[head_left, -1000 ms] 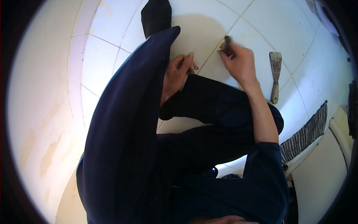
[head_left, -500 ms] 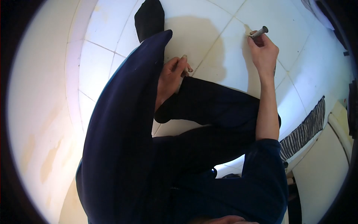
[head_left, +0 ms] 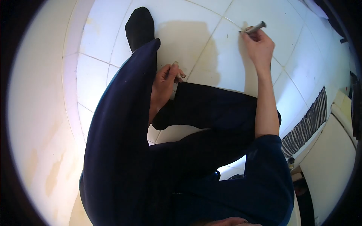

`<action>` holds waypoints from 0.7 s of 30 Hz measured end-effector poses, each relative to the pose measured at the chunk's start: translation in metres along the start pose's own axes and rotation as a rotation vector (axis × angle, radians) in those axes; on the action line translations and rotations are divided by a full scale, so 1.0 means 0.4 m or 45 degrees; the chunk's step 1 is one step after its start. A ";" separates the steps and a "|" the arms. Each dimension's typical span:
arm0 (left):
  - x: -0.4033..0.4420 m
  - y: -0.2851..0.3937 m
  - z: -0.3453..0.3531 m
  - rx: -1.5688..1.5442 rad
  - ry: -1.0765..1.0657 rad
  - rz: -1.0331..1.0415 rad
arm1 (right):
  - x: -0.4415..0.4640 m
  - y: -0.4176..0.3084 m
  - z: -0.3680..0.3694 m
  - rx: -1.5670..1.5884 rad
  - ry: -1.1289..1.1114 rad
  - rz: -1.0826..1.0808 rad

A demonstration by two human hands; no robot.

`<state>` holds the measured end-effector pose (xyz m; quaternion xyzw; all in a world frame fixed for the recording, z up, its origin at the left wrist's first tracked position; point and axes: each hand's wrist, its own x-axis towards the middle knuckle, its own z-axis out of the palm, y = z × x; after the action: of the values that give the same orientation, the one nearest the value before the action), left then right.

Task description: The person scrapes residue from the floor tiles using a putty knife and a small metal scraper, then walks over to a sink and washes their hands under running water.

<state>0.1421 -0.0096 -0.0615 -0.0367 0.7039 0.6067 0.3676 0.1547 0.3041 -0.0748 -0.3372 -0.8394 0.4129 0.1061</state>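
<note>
My right hand (head_left: 260, 48) is closed around a thick grey marker-like pen (head_left: 257, 27) with a flared end. The pen slants, its dark tip pointing left and down at the white tiled floor (head_left: 196, 41); I cannot tell whether it touches. A short dark mark (head_left: 227, 35) shows on the tile left of the tip. My left hand (head_left: 164, 81) sits between my legs by the bent knee, thumb and fingers pinched together. Whatever lies between those fingers is too small to name.
My left leg in dark trousers (head_left: 117, 124) stretches forward to a black sock (head_left: 140, 30). The other leg (head_left: 215, 105) is folded across. A striped cloth (head_left: 307, 122) lies at the right, by a pale curved panel (head_left: 328, 169). A stained pale wall (head_left: 41, 124) rises at the left.
The view has shifted, so the floor and legs appear further left. My right hand has moved slightly forward with the pen. A short dark mark now shows that I cannot make out earlier.
</note>
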 end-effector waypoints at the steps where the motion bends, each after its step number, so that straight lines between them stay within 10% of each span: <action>1: 0.001 0.004 0.000 0.015 0.003 0.006 | 0.010 0.015 -0.011 0.004 0.046 -0.007; 21: -0.002 0.009 0.002 0.000 -0.002 0.023 | -0.022 -0.004 0.035 -0.183 -0.264 -0.104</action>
<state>0.1412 -0.0084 -0.0579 -0.0298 0.7039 0.6100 0.3626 0.1541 0.2888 -0.0816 -0.2652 -0.8862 0.3797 0.0111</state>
